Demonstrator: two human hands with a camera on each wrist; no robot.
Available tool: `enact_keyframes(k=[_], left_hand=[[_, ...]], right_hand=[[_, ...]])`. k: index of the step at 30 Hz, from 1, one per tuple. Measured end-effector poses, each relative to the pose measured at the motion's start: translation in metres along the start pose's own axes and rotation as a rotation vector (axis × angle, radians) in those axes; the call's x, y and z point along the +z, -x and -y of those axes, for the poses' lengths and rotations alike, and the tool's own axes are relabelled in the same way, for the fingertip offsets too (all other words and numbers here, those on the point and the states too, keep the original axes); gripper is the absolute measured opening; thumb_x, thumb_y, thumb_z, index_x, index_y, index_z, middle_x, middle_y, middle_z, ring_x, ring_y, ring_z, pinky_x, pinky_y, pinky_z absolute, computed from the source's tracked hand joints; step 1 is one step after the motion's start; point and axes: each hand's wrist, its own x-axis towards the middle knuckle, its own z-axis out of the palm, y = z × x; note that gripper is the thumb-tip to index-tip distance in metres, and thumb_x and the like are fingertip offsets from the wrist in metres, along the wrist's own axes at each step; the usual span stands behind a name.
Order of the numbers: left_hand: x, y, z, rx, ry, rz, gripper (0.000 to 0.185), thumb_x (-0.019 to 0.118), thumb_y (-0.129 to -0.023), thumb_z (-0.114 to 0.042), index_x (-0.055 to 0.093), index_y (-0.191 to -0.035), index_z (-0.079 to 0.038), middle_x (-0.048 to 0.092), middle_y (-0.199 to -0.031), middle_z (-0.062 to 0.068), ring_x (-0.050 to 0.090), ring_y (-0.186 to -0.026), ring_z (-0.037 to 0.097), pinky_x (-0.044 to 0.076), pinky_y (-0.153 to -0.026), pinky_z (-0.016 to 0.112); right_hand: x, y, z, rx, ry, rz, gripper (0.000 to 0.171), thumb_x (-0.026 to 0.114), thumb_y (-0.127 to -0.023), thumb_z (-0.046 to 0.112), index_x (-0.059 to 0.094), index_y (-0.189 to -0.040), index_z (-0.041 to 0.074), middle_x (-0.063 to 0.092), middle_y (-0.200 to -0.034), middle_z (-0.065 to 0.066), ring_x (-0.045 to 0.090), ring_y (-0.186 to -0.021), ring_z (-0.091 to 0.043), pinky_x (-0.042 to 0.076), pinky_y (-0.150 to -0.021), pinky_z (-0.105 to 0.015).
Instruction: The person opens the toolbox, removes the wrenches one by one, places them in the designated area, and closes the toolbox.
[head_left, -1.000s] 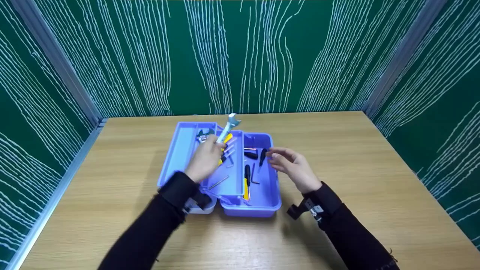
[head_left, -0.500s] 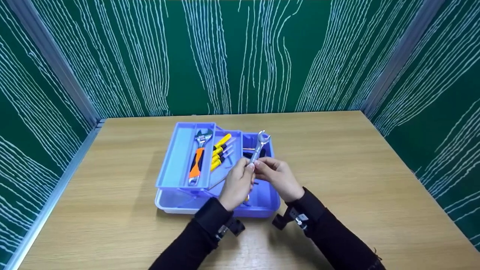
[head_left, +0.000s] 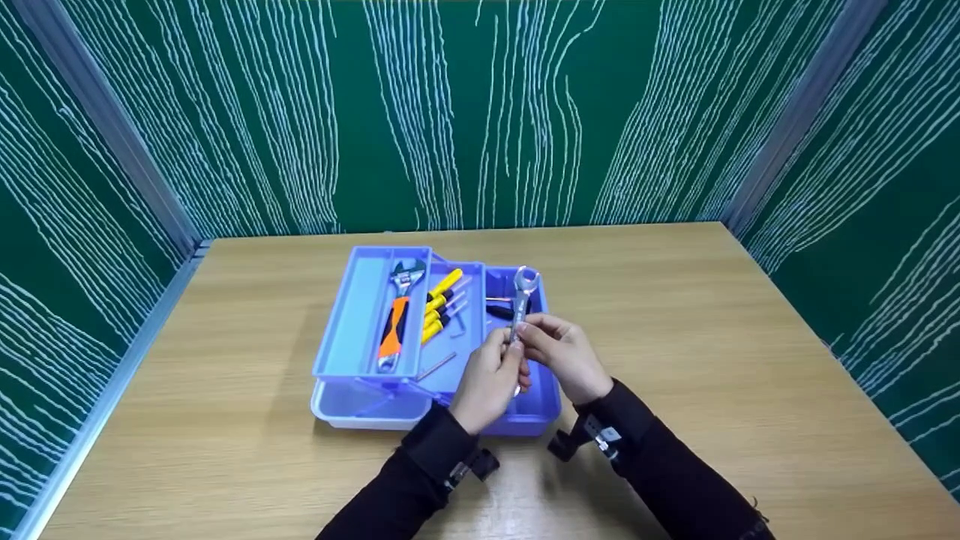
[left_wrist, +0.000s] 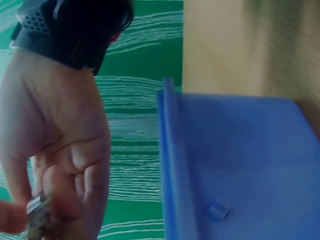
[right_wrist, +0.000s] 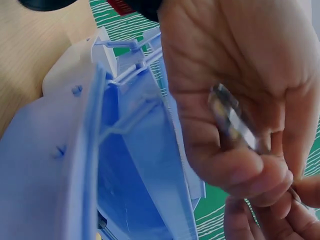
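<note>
Both hands hold a silver wrench [head_left: 520, 304] upright over the right part of an open purple toolbox [head_left: 544, 409]. My left hand [head_left: 484, 382] grips its lower shaft, and my right hand [head_left: 566, 356] pinches it a little higher with thumb and fingers. In the head view the wrench's upper head stands above the fingers, with a small tip below. One metal end of the wrench [right_wrist: 232, 120] shows beside the right palm in the right wrist view. Only a bit of metal is visible at the left fingers [left_wrist: 60, 195] in the left wrist view.
An adjustable wrench [head_left: 394, 326] with an orange and black handle lies in the toolbox's upper left tray. Several yellow and black screwdrivers [head_left: 439, 319] and a thin metal rod [head_left: 436, 365] lie in the middle tray. A black-handled tool [head_left: 499, 310] shows in the deep bottom.
My left hand has carried the wrench rightward from above the trays, and the right hand has come in and taken hold too. Lately the wrench has turned more upright between the fingers.
</note>
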Motion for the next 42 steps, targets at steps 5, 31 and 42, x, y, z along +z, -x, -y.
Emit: enact_keyframes(k=[5,31,42], left_hand=[[-0.008,0.003,-0.005,0.032,-0.076,0.09,0.024,0.047,-0.102,-0.015,0.056,-0.117,0.002,0.069,-0.085,0.014,0.06,-0.068,0.01,0.05,-0.06,0.02],[-0.182,0.023,-0.013,0.0,-0.717,-0.366,0.044,0.055,-0.099,-0.02,0.051,-0.136,0.004,0.054,-0.135,0.025,0.052,-0.126,0.04,0.041,-0.107,0.052],[-0.202,0.03,0.007,-0.227,-0.666,-0.249,0.052,0.045,-0.101,-0.019,0.039,-0.143,0.01,0.051,-0.137,0.033,0.058,-0.114,0.043,0.045,-0.099,0.056]], right_hand=[[-0.004,0.0,0.008,0.012,0.023,-0.031,0.012,0.055,-0.096,0.005,0.067,-0.096,0.0,0.069,-0.085,0.001,0.068,-0.078,-0.009,0.057,-0.077,-0.023],[-0.113,-0.028,0.024,0.01,0.356,-0.208,0.022,0.047,-0.103,0.033,0.06,-0.098,0.015,0.052,-0.067,0.007,0.045,-0.052,-0.005,0.037,-0.041,-0.019],[-0.148,-0.047,-0.004,0.025,0.681,-0.278,0.035,0.049,-0.103,0.022,0.063,-0.114,-0.008,0.052,-0.067,0.007,0.045,-0.057,-0.004,0.036,-0.049,-0.02]])
